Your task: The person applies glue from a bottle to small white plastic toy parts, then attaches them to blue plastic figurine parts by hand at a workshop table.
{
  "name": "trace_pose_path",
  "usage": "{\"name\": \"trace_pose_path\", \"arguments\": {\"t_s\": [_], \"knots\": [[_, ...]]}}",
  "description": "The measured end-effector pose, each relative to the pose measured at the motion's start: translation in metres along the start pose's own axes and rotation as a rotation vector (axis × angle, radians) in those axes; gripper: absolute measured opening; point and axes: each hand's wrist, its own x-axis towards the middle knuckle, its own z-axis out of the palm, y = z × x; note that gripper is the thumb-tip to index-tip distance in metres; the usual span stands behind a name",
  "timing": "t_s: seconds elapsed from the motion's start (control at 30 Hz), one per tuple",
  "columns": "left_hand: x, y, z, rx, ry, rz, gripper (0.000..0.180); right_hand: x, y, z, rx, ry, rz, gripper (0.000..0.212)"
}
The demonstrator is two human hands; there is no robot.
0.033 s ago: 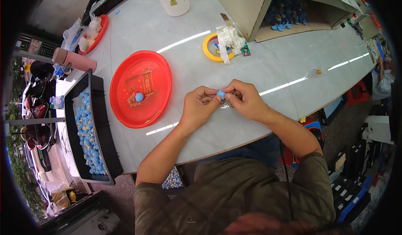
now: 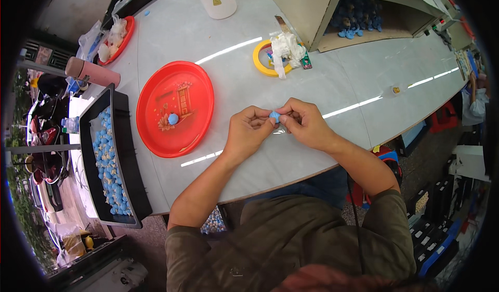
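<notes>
Both hands meet over the pale surface (image 2: pixel 312 68); left hand (image 2: pixel 248 133) and right hand (image 2: pixel 306 123) have their fingers pinched shut on one small blue piece (image 2: pixel 274 117); red plate (image 2: pixel 176 107) with another blue bit (image 2: pixel 173 119) sits left of the fingers.

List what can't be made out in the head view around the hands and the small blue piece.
- Small blue piece: mostly covered by fingertips of left hand and right hand; shape unclear.
- Blue piece on the red plate: too small to identify.
- Blue and white pieces in the black tray: too small, bent by fisheye rim.
- Blue items in the cardboard box: shadowed.
</notes>
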Motion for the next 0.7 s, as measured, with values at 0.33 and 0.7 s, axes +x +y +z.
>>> {"name": "trace_pose_path", "arguments": {"t_s": [0.33,0.7], "knots": [[-0.0022,0.0022,0.0051,0.024,0.032,0.064,0.017,-0.0004,0.0021,0.0005,-0.030,0.054,-0.046,0.009],[-0.0022,0.0053,0.0012,-0.015,0.016,0.005,0.018,0.0008,0.0031,-0.0019,0.030,0.037,0.008,0.011]]}}
